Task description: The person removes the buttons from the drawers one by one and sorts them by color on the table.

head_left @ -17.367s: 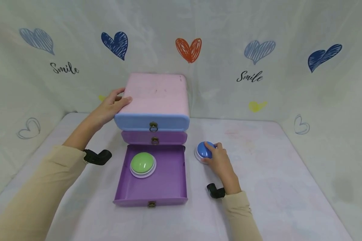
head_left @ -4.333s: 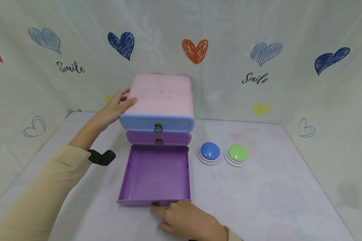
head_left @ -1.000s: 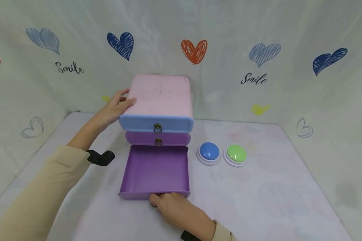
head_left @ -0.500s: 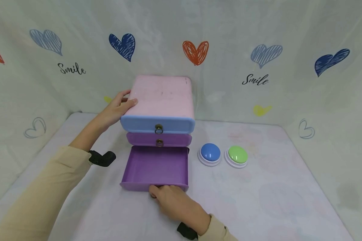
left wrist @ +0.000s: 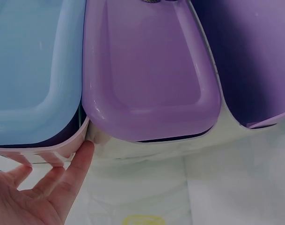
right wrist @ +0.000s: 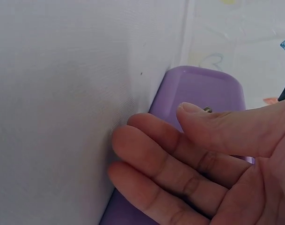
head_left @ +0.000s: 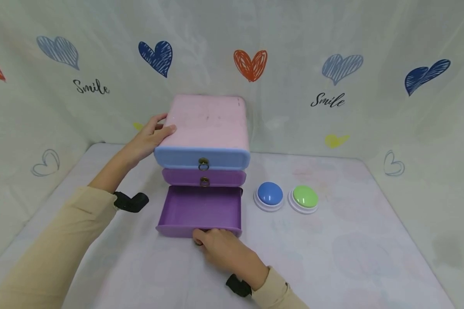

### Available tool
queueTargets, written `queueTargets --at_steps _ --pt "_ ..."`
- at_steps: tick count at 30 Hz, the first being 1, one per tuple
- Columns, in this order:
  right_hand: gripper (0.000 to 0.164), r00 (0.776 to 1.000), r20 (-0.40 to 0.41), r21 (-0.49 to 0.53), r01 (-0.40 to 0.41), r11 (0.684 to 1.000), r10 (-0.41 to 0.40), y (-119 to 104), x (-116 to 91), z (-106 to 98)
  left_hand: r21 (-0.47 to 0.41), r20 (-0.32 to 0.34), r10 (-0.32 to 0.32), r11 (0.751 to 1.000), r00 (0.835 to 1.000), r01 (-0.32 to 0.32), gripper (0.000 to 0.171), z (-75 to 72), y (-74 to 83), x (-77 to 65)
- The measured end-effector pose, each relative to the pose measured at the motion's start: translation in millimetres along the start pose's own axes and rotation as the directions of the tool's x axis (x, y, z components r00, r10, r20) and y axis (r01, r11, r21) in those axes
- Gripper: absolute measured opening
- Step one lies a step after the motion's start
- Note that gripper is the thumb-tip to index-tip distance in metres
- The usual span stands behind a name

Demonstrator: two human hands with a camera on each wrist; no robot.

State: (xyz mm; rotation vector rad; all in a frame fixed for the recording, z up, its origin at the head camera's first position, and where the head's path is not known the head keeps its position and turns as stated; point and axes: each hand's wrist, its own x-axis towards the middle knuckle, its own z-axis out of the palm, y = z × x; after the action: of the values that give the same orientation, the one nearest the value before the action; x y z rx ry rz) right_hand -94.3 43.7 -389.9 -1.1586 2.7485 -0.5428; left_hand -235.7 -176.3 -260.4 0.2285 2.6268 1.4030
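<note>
A drawer cabinet with a pink top [head_left: 209, 120] stands toward the back of the table, its blue top drawer [head_left: 232, 159] and purple middle drawer [head_left: 178, 177] pushed in. The bottom purple drawer [head_left: 203, 210] is pulled partway out, with nothing inside. My left hand [head_left: 145, 139] rests on the cabinet's left side, thumb over the top edge; in the left wrist view its straight fingers touch the side. My right hand [head_left: 226, 249] presses the bottom drawer's front at its brass ring. Seen from the right wrist, these fingers [right wrist: 165, 166] hang loosely bent, the thumb beside the brass fitting [right wrist: 208, 109].
Right of the drawer, a blue push button [head_left: 270, 193] and a green push button [head_left: 305, 196] sit side by side on white bases. A light cloth covers the table [head_left: 352, 249]. Behind hangs a curtain [head_left: 286, 34] printed with hearts.
Earlier the green button lay inside the bottom drawer; now it stands right of the blue one. My right hand has moved forward with the drawer, which sticks out less. The left hand has stayed.
</note>
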Motion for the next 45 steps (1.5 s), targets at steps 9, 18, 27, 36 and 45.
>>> queueTargets --at_steps 9,18,27,36,45 --pt "0.017 1.0 -0.009 -0.005 -0.005 1.0 0.005 2.4 2.1 -1.4 0.002 -0.004 -0.005 1.0 1.0 0.005 0.078 -0.8 -1.2 0.0" --pt "0.019 1.0 -0.01 0.019 -0.005 1.0 0.005 4.2 2.6 -1.4 0.003 0.001 -0.004 1.0 1.0 0.004 0.077 -0.3 -1.0 0.7" --pt "0.02 1.0 -0.008 0.041 -0.013 0.999 0.013 6.8 4.2 -1.8 -0.005 0.003 -0.004 1.0 1.0 0.004 0.077 -0.3 -0.5 1.0" --pt "0.015 0.999 0.008 0.053 -0.031 0.998 0.031 9.3 5.1 -4.4 -0.007 0.006 -0.004 1.0 1.0 0.004 0.077 -0.3 0.1 0.6" --pt "0.018 0.998 -0.044 0.055 -0.032 0.998 0.034 14.5 12.7 -3.2 -0.001 0.003 -0.013 1.0 1.0 0.013 0.077 -0.8 0.4 0.9"
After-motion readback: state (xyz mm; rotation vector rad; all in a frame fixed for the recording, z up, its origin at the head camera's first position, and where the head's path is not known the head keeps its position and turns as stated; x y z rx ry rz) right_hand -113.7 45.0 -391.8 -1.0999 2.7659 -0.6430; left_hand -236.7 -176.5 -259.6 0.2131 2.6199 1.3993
